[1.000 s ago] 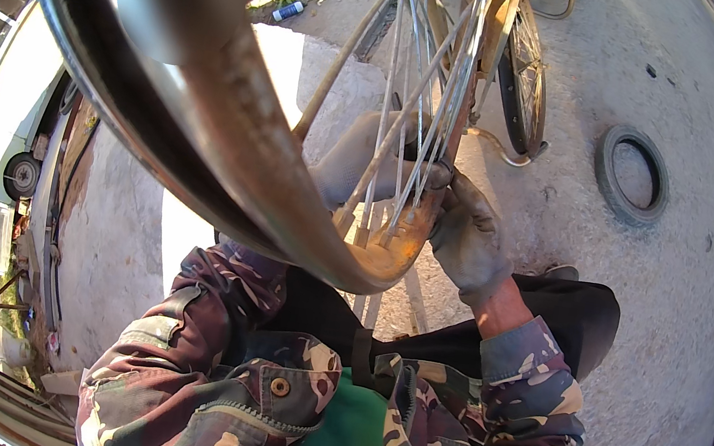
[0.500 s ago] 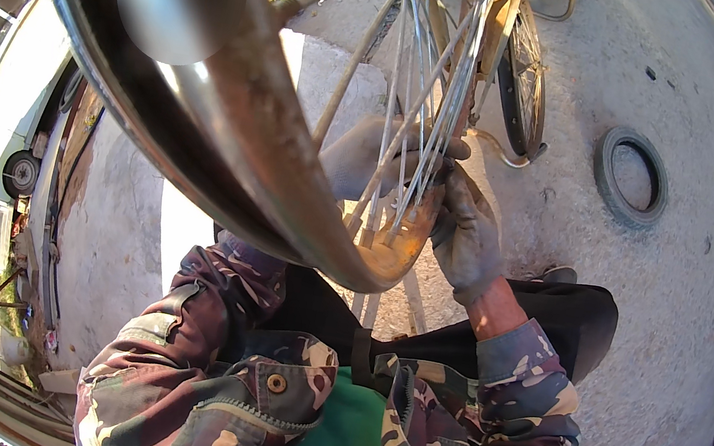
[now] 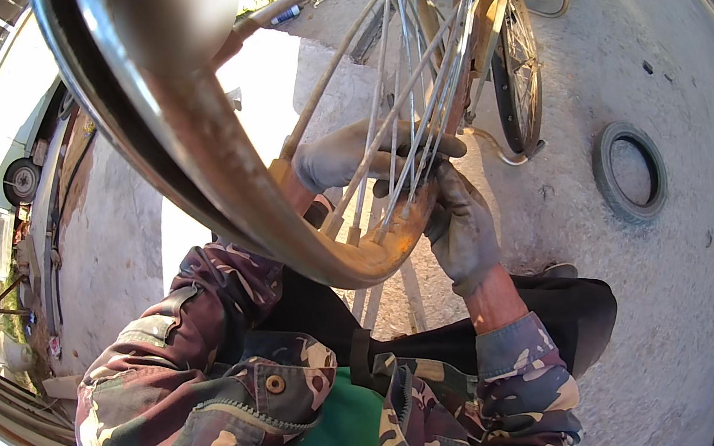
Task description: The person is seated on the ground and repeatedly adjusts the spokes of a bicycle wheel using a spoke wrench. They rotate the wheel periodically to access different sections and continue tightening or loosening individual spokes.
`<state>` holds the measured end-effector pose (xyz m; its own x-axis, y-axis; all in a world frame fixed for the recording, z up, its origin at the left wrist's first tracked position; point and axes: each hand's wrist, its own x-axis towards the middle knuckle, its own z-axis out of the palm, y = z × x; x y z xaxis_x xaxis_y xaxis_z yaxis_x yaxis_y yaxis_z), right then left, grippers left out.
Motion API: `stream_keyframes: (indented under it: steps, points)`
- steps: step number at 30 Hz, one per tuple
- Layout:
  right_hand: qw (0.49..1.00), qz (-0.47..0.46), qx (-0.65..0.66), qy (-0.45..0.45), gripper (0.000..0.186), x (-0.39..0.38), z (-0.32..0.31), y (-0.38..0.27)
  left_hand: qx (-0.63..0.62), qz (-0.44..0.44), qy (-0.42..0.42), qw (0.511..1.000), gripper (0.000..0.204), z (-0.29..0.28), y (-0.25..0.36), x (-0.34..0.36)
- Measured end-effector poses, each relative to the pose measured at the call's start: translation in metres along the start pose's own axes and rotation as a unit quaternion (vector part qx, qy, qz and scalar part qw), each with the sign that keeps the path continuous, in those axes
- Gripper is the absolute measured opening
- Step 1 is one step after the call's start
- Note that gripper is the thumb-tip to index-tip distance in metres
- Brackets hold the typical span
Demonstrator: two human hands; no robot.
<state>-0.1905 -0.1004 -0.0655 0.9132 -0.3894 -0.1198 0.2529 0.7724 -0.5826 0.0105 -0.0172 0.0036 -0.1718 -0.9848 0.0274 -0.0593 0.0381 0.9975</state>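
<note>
Rust-brown metal bicycle rim [image 3: 237,179] sweeps from 10 o'clock down to 6, bottom curve just above the lap of the green-brown camouflage jacket [image 3: 185,346]. Thin silvery metal spokes [image 3: 442,96] fan from the rim's lower end toward 12. Left hand in grey fabric glove [image 3: 339,159], 11 o'clock just off centre: behind the spokes, fingers extended toward 2, not clenched; can't tell if they grip anything. Right hand in matching grey glove [image 3: 466,232], 3 o'clock: fingers bent, tips gathered at the rim's edge; contact point hidden, can't confirm a pinch. Status, my read: spokes run into the rim, visible channel looks bare, so work at this spot seems mid-way; can't judge spoke tightness. Farther: narrow black-tyred bicycle wheel [image 3: 506,106] at 1, loose dark-grey rubber tyre [image 3: 600,169] flat on pale concrete ground [image 3: 683,306] at 2.
</note>
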Motion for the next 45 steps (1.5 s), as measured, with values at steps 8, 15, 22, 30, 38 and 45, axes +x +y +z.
stream_keyframes:
  steps: [8, 15, 22, 30, 38, 45]
  points:
    - [1.000, 0.019, 0.020, 0.007, 0.042, -0.003, 0.002, 0.000, -0.034, -0.044, -0.023, 0.998, 0.078, -0.009, -0.010, 0.006]
    - [0.999, 0.032, -0.011, 0.006, 0.041, 0.003, -0.009, 0.002, -0.048, -0.017, 0.044, 0.998, 0.070, 0.007, -0.007, 0.002]
    - [0.999, 0.027, -0.015, 0.013, 0.040, 0.002, -0.010, 0.005, -0.015, -0.003, 0.035, 0.999, 0.065, 0.007, -0.010, 0.002]
    - [0.999, 0.035, -0.032, 0.010, 0.037, -0.001, -0.008, -0.003, -0.026, -0.039, 0.183, 0.982, 0.056, 0.004, -0.002, -0.018]
    - [1.000, 0.011, -0.003, 0.007, 0.041, 0.000, -0.009, -0.002, -0.077, -0.044, 0.149, 0.985, 0.044, 0.033, 0.006, -0.033]
    - [0.999, 0.020, 0.020, 0.023, 0.040, 0.008, -0.021, 0.005, 0.017, -0.059, 0.172, 0.983, 0.046, 0.043, 0.010, -0.029]
